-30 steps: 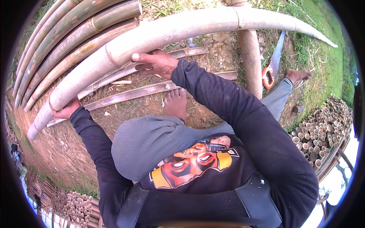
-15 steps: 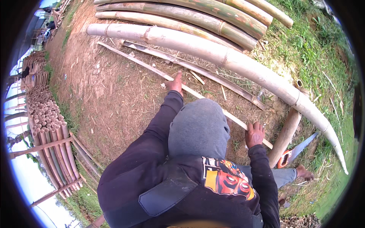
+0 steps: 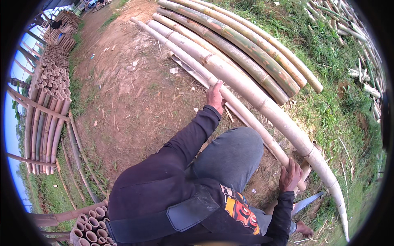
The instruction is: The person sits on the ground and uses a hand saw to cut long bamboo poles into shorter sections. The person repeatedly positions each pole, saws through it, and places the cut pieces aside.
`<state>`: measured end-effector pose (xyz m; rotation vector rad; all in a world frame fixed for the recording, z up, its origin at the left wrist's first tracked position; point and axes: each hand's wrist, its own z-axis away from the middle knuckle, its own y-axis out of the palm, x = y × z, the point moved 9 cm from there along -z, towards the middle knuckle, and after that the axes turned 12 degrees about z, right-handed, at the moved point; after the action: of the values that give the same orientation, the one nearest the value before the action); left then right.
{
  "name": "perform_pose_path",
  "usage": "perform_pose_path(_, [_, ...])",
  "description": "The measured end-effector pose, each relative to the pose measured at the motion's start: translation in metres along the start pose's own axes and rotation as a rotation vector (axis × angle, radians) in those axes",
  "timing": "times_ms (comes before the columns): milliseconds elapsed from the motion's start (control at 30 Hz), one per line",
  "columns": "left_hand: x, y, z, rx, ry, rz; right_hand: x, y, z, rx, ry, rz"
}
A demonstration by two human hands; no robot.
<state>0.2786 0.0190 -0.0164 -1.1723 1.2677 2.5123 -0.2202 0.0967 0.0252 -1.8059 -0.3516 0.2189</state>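
Note:
A long split bamboo strip (image 3: 246,110), pale and jointed, runs slantwise from the far left toward the near right. Its rounded outer face shows. My left hand (image 3: 214,97) is closed around it near its middle. Closer to the near end, my right hand (image 3: 290,175) grips it too, with fingers over the far side. Just beyond, and roughly alongside, lies a thick whitish bamboo pole (image 3: 262,104). Under the strip, another split bamboo length (image 3: 193,71) rests on the ground, partly hidden. My bent knee (image 3: 230,153) is between my arms.
Several bamboo poles (image 3: 246,51) lie side by side beyond the thick one. A hand saw's blade (image 3: 308,201) shows near my foot (image 3: 304,229). At left stands a rack of stacked bamboo (image 3: 49,127); cut bamboo tubes (image 3: 91,225) are at lower left. More bamboo (image 3: 367,78) lies at far right.
The strip has come up from near the ground toward the thick pole, and now shows its broad outer face instead of a thin edge. Both hands still hold it. My view has shifted.

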Motion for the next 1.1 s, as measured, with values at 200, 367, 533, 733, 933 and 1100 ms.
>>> perform_pose_path(200, [0.039,0.048,0.004,0.181,-0.199,-0.117,-0.069,-0.007,-0.025,-0.021,0.11,0.088])
perform_pose_path(367, [0.083,0.071,0.006,0.276,-0.286,-0.206,-0.126,-0.002,-0.025,-0.002,0.08,0.053])
perform_pose_path(533, [0.107,0.09,0.012,0.341,-0.342,-0.335,-0.172,0.01,-0.028,0.022,0.116,0.062])
perform_pose_path(733, [0.125,0.093,0.017,0.319,-0.345,-0.24,-0.182,0.02,-0.036,0.025,0.07,-0.041])
perform_pose_path(933, [0.105,0.079,0.016,0.291,-0.266,-0.589,-0.182,0.014,-0.05,0.08,0.104,0.047])
perform_pose_path(1100, [0.101,0.184,0.102,1.04,0.792,-1.259,-0.19,-0.001,-0.071,-0.045,0.091,0.027])
